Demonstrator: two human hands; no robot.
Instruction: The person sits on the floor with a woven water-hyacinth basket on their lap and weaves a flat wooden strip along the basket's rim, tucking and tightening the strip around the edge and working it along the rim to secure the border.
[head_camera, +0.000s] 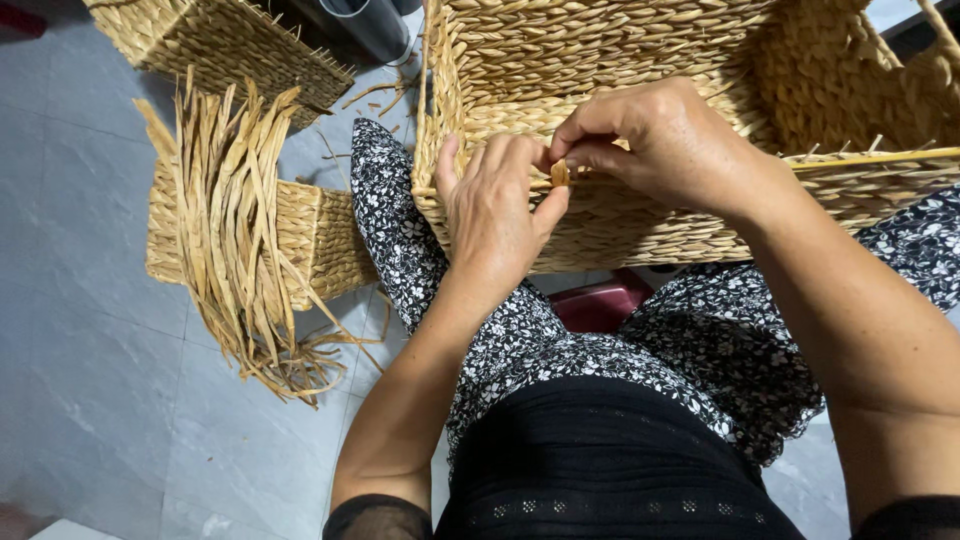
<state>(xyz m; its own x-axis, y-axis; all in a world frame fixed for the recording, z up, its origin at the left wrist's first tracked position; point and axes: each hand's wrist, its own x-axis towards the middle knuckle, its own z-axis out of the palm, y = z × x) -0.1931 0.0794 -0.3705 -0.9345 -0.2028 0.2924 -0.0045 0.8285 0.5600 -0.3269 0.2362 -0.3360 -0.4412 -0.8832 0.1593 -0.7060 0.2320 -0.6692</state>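
Centrally: right hand (665, 145) pinches upright straw strand (560, 173) at woven basket (620, 225) rim running left-right; left hand (495, 210) grips rim.

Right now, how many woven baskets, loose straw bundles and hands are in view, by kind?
Woven baskets: 3, the large basket on the lap, a smaller basket on the floor, and another basket at top left.
Loose straw bundles: 1, the bundle of strands.
Hands: 2, the left hand and right hand.
Total: 6
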